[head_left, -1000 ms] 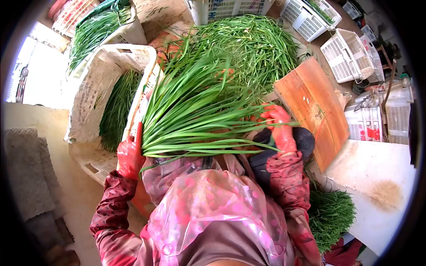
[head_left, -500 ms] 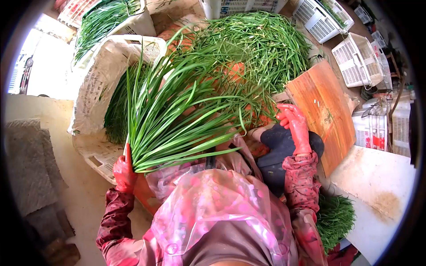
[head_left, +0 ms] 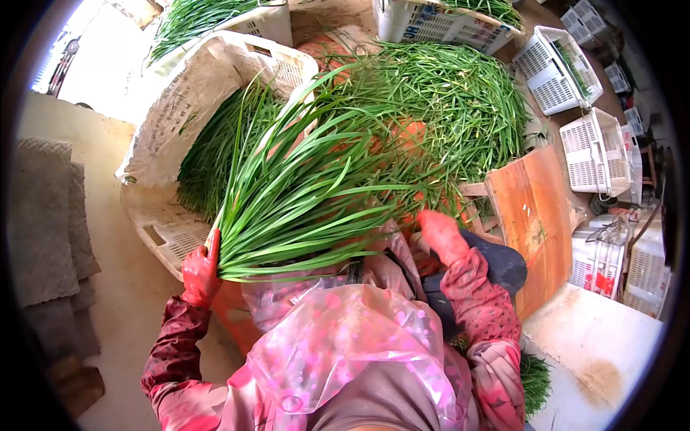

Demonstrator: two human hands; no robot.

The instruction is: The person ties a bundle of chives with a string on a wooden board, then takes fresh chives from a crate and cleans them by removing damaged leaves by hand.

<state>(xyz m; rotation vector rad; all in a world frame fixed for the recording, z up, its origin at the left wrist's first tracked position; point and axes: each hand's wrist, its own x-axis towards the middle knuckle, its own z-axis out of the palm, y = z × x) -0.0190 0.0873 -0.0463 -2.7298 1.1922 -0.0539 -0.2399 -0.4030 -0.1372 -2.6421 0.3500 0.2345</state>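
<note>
A large bunch of long green garlic chives fans out from my left hand, which is red-gloved and closed around its base end. The leaves spread up and to the right across my lap. My right hand, also in a red glove, is above my bent knee, just right of the leaf tips. Its fingers point down and away and are mostly hidden, so I cannot tell whether they hold anything. Beside the bunch, a lined white basket lies tilted with more chives inside.
Ahead is a broad heap of loose green leaves. A wooden board leans at the right, past my knee. White crates stand along the back and right. More greens lie by my right elbow. Grey slabs are at far left.
My right hand has moved left and inward, from near the board towards the leaf tips, and its fingers have turned down. The left hand keeps its grip. The whole view has shifted slightly.
</note>
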